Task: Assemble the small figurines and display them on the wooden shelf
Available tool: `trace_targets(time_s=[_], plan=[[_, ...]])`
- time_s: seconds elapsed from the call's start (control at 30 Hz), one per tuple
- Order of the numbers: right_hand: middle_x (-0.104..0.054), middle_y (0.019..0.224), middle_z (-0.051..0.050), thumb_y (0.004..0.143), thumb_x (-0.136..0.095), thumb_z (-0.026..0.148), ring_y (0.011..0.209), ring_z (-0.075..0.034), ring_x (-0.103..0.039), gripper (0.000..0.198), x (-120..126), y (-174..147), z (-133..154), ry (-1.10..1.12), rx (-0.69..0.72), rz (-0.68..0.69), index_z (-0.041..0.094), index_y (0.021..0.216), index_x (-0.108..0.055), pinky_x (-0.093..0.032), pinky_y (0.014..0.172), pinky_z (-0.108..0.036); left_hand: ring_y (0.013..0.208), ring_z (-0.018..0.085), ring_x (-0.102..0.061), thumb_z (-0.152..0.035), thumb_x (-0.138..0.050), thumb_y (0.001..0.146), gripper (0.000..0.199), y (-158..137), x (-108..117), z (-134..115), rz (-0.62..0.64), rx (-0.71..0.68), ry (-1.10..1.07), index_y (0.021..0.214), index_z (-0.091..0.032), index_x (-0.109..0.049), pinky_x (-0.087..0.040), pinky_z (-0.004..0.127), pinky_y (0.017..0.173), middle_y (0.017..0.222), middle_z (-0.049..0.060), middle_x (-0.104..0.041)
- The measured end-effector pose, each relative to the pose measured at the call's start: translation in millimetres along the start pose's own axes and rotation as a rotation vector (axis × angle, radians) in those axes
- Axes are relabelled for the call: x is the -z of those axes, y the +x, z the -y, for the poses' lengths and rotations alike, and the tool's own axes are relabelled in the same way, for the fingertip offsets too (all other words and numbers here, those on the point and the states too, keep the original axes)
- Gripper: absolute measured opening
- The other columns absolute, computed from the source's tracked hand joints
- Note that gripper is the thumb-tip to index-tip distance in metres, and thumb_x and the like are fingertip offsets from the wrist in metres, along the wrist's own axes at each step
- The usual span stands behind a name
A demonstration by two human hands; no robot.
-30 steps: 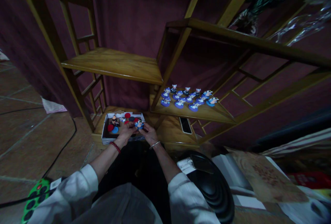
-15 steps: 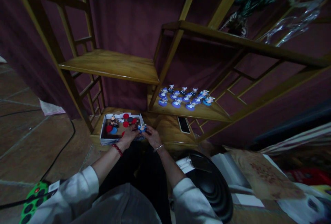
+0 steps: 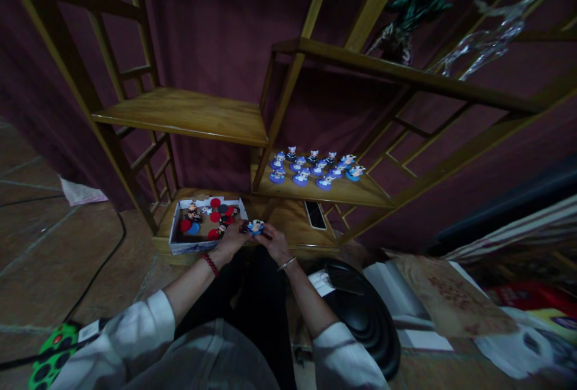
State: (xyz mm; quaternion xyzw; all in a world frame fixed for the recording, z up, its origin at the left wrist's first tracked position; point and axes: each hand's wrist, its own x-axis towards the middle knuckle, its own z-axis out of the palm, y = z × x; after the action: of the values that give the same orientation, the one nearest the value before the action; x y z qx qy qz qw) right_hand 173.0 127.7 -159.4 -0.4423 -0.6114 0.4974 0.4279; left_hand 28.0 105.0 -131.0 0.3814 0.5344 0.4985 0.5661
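Between my two hands is a small blue-and-white figurine on a round base. My left hand, with a red bead bracelet at the wrist, grips it from the left. On its other side the fingers of my right hand are closed on it too. Just left of my left hand stands an open white cardboard box holding several figurines and red, blue and dark discs. Several purple-based figurines stand in rows on the shelf ahead, with blue-based figurines at their right.
A phone lies on the bottom board of the wooden shelf unit. A bare-topped higher shelf juts out at left. Beside my right arm is a round black ridged object. Sculptures occupy the upper right shelf.
Both hands have moved slightly right with the figurine, away from the box. More of the box's contents now show. The camera view has shifted a little.
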Motion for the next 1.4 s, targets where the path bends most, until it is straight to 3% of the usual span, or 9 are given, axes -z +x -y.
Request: trace_targets(time_s=[0.2, 0.53, 1.0, 1.2, 1.4], plan=[[-0.067, 0.096, -0.003, 0.058, -0.07, 0.033, 0.093, -0.021, -0.062, 0.037, 22, -11, 5, 0.034, -0.007, -0.018, 0.022, 0.093, -0.062, -0.045, 0.09, -0.04, 0.074, 0.015, -0.059, -0.003, -0.061, 0.059, 0.024, -8, -19, -5, 0.044, -0.038, 0.064, 0.079, -0.015, -0.063, -0.044, 0.024, 0.07, 0.077, 0.003, -0.066], [-0.068, 0.095, -0.005, 0.053, -0.075, 0.035, 0.091, -0.022, -0.062, 0.044, 57, -25, 12, 0.083, -0.006, -0.128, 0.02, 0.092, -0.062, -0.045, 0.09, -0.043, 0.071, 0.014, -0.059, -0.002, -0.063, 0.056, 0.022, -10, -59, -8, -0.006, -0.084, 0.162, 0.073, -0.016, -0.061, -0.043, 0.025, 0.069, 0.072, 0.003, -0.065], [-0.068, 0.092, -0.004, 0.059, -0.073, 0.031, 0.088, -0.02, -0.063, 0.035, 109, -39, 35, 0.078, 0.005, -0.156, 0.021, 0.091, -0.063, -0.047, 0.088, -0.039, 0.074, 0.016, -0.061, -0.003, -0.05, 0.063, 0.025, -9, -114, -18, 0.124, -0.135, 0.145, 0.078, -0.017, -0.065, -0.046, 0.026, 0.069, 0.081, 0.006, -0.067], [-0.069, 0.088, -0.004, 0.055, -0.075, 0.032, 0.085, -0.02, -0.064, 0.036, 131, -43, 52, 0.083, -0.004, -0.216, 0.021, 0.088, -0.064, -0.048, 0.086, -0.038, 0.077, 0.017, -0.061, -0.005, -0.05, 0.065, 0.028, -10, -135, -25, 0.143, -0.167, 0.198, 0.087, -0.016, -0.065, -0.045, 0.026, 0.074, 0.087, 0.008, -0.067], [-0.069, 0.082, -0.003, 0.05, -0.078, 0.032, 0.081, -0.02, -0.063, 0.039, 153, -44, 65, 0.026, 0.004, -0.334, 0.021, 0.084, -0.064, -0.049, 0.083, -0.038, 0.072, 0.013, -0.061, -0.002, -0.046, 0.068, 0.029, -16, -155, -43, 0.223, -0.146, 0.193, 0.089, -0.013, -0.061, -0.047, 0.023, 0.068, 0.083, 0.007, -0.067]])
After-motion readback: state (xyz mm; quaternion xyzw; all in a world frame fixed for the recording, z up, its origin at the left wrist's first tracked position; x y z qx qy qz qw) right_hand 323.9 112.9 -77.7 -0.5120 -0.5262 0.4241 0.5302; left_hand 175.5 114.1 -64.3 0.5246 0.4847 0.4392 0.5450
